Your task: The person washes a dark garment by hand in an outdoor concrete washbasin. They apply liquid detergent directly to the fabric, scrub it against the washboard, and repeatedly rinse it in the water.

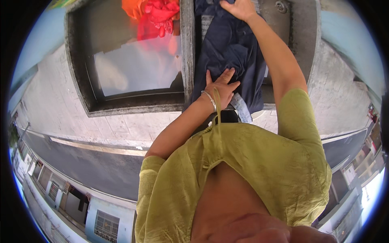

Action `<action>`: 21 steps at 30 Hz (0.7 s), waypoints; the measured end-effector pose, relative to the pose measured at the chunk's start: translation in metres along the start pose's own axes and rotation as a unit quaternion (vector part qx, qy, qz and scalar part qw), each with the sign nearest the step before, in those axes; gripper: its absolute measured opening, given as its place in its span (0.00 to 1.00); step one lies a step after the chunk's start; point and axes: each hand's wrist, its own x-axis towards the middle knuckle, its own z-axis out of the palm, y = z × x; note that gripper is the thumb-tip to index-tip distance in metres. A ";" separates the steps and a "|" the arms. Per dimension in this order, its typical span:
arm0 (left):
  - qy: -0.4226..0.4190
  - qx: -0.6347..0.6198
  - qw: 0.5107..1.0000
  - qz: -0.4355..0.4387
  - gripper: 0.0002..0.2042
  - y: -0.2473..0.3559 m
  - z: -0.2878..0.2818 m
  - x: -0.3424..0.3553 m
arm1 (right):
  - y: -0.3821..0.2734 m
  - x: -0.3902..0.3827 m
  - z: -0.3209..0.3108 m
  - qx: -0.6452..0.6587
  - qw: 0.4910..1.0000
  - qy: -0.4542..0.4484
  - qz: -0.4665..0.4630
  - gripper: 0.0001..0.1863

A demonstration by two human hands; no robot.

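Note:
A dark navy garment [239, 52] lies spread lengthwise over the ridged washboard slab [206, 25] of a concrete wash sink, its near end hanging over the front edge. My left hand [221, 87], with a silver bangle at the wrist, rests on the near part of the cloth, fingers spread. At the far end, my right hand [242, 9] touches the garment with its thumb stretched out to the left; its other fingers are cut off by the top of the picture. A pale patterned strip [242, 108] shows at the garment's near edge.
Left of the washboard, across a concrete divider [187, 52], is a basin [77, 60] of water. Red cloth [162, 14] and orange cloth [133, 7] lie at its far side. A drain fitting [280, 6] shows at the far right. Pale paving [121, 125] runs below the sink.

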 end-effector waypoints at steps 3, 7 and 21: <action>0.273 -0.131 0.951 0.065 0.21 0.002 -0.063 0.025 | 0.048 -0.053 -0.003 0.236 0.928 0.086 -0.275 0.16; 0.348 0.019 0.935 -0.061 0.35 -0.012 -0.105 0.094 | 0.058 -0.160 -0.046 0.224 0.914 -0.159 -0.299 0.18; 0.385 -0.278 0.859 -0.191 0.31 -0.024 -0.061 0.150 | 0.013 -0.124 0.011 0.478 0.854 0.169 0.119 0.26</action>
